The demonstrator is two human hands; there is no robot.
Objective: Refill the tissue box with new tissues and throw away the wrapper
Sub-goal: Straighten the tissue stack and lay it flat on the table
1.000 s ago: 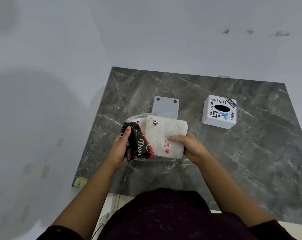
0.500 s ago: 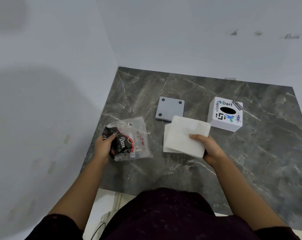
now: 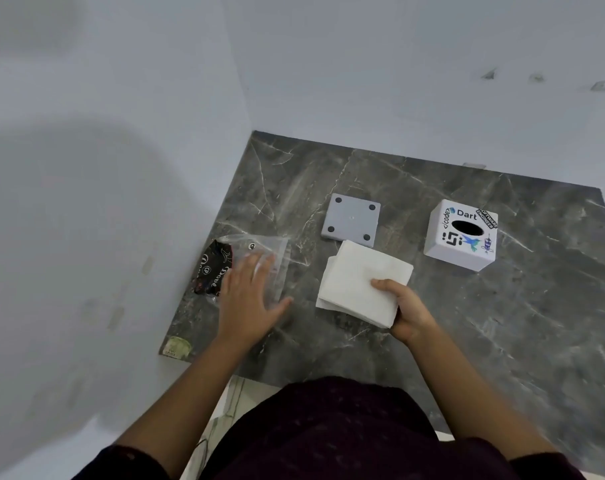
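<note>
With my right hand clenched on the tissue stack and my left hand spread loose over the wrapper, I'd square the stack before loading the tissue box.

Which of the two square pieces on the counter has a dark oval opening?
The white sticker-covered box on the right; the flat grey plate has only four dots.

Plain indoor corner, kind of room unclear; likely a home or small office. Dark grey marble-look slab with pale veins serves as the work surface. Bare, pale blue-grey painted walls meet at the slab's far left corner. Scuff marks on the wall beyond the slab's far right. Pale floor shows past the slab's near edge.
</note>
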